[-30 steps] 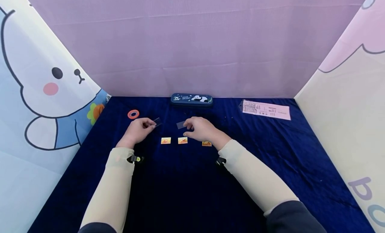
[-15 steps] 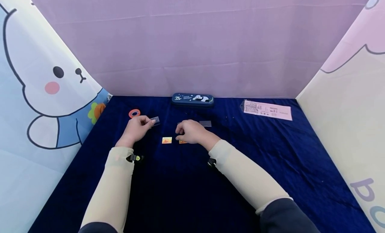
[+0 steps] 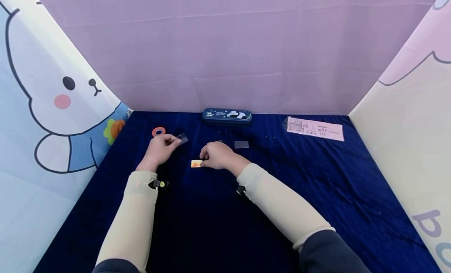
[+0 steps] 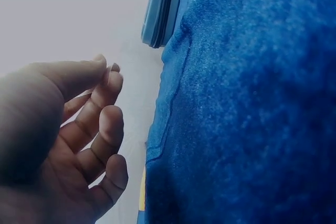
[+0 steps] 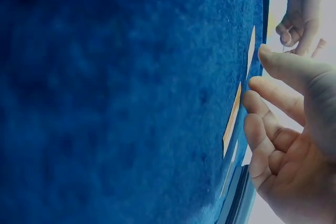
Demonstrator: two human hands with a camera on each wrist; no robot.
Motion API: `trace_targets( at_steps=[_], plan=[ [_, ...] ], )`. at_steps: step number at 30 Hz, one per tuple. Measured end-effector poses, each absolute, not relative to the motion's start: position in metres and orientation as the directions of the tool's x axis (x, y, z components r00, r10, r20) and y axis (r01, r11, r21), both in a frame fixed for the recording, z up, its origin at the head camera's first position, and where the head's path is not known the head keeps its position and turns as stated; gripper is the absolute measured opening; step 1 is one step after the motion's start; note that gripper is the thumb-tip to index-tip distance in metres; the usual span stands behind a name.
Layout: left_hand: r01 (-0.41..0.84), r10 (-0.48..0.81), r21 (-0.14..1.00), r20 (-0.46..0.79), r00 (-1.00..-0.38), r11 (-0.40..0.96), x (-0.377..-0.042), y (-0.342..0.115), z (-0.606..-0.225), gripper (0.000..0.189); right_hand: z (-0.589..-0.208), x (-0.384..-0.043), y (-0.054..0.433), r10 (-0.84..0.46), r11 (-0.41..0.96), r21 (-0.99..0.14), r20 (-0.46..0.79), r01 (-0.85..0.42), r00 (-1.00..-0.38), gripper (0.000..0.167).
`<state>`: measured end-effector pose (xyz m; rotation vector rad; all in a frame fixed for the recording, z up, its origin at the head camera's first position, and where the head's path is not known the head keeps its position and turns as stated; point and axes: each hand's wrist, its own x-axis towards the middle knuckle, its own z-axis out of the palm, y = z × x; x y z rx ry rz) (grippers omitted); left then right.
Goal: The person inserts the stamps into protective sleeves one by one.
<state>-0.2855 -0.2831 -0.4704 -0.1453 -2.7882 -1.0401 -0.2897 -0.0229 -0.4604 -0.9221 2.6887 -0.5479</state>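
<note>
My left hand pinches a small clear plastic sleeve between thumb and forefinger, above the cloth. In the left wrist view the other fingers curl loosely, with the sleeve edge-on at the fingertips. My right hand is low over the cloth, its fingertips at the right edge of a small yellow-orange picture card. Thumb and fingers stand apart in the right wrist view, with nothing between them. Another orange card lies beneath that hand, hidden in the head view. A second clear sleeve lies flat behind the right hand.
At the back of the dark blue cloth sits a navy panda pencil case. An orange-red ring-shaped roll lies behind the left hand. A pink ticket-like strip in a clear holder is at back right. Printed cloth walls surround the table.
My right hand has moved left, across the row of cards to the leftmost one, uncovering the flat sleeve behind it. My left hand keeps its sleeve, tilting it slightly.
</note>
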Motion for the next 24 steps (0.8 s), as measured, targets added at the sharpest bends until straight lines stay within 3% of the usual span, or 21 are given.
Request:
trace_targets(
  at_steps=[11, 24],
  plan=[
    [0.155, 0.041, 0.699, 0.177, -0.983, 0.698, -0.2855, -0.2858, -0.47, 0.015, -0.4618, -0.2852, -0.0324, -0.602, 0.758, -0.385, -0.101, -0.527, -0.793, 0.021],
    [0.156, 0.034, 0.69, 0.188, -0.982, 0.707, -0.2858, -0.2864, -0.4713, 0.013, -0.4634, -0.286, -0.0331, -0.572, 0.765, -0.436, -0.123, -0.474, -0.811, 0.021]
  ],
)
